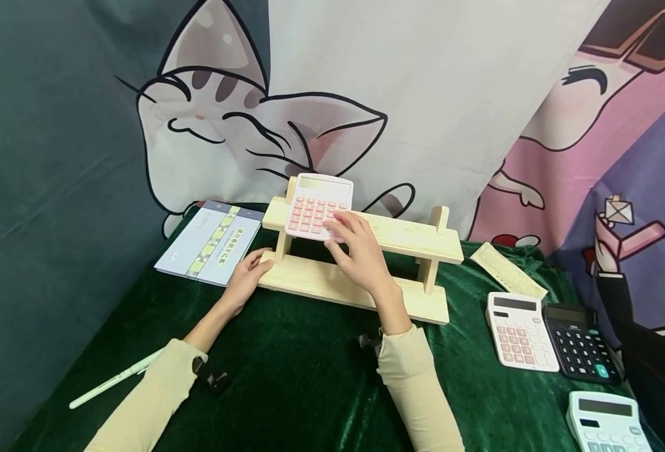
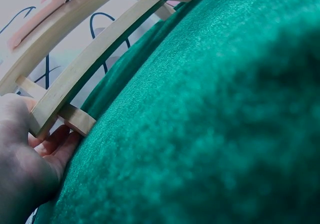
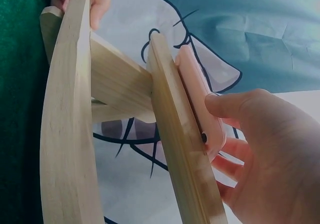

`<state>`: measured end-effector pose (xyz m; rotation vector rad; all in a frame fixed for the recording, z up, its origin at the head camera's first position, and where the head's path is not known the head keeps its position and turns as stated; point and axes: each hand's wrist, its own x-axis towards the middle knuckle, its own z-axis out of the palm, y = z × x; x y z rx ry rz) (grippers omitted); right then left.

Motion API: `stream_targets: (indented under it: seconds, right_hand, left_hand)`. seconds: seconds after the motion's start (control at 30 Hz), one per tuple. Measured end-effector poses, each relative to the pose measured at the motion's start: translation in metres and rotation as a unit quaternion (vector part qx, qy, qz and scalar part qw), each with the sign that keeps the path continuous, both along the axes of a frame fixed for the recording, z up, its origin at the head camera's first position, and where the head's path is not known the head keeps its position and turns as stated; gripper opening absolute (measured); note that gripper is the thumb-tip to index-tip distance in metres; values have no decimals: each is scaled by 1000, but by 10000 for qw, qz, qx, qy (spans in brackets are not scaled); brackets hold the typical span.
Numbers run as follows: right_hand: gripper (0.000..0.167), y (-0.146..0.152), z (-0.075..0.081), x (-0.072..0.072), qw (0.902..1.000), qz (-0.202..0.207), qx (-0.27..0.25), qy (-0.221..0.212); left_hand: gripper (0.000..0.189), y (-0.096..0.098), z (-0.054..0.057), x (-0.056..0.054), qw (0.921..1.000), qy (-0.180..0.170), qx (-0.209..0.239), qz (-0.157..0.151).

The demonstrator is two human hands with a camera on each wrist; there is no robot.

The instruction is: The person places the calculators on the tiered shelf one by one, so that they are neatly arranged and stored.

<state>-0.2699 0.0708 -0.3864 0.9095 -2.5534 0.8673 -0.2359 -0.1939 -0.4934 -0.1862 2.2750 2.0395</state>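
A two-tier wooden rack (image 1: 411, 237) stands on the green cloth. A white calculator with pink keys (image 1: 315, 207) leans at the left end of its upper shelf. My right hand (image 1: 360, 251) holds the calculator by its lower right corner; in the right wrist view, the thumb (image 3: 227, 104) lies on its pink edge and the other fingers are on the side. My left hand (image 1: 247, 276) grips the left end of the lower shelf. The left wrist view shows that shelf end (image 2: 45, 114) between thumb and fingers.
A pale blue book (image 1: 196, 242) lies left of the rack, and a light green pen (image 1: 112, 380) is near the left sleeve. On the right are a cream strip (image 1: 507, 270), a pink-keyed calculator (image 1: 521, 333), a black calculator (image 1: 581, 342) and a pale blue calculator (image 1: 609, 420).
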Motion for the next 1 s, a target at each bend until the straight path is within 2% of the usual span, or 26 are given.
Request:
stream_targets:
  seconds: [0.43, 1.0]
  right_hand:
    - [39, 1, -2, -1, 10000, -16, 33, -31]
    - [42, -1, 0, 1, 9995, -81, 252, -169]
  left_hand:
    - [64, 0, 0, 1, 9997, 184, -87, -117]
    - [61, 1, -2, 1, 9997, 201, -115, -4]
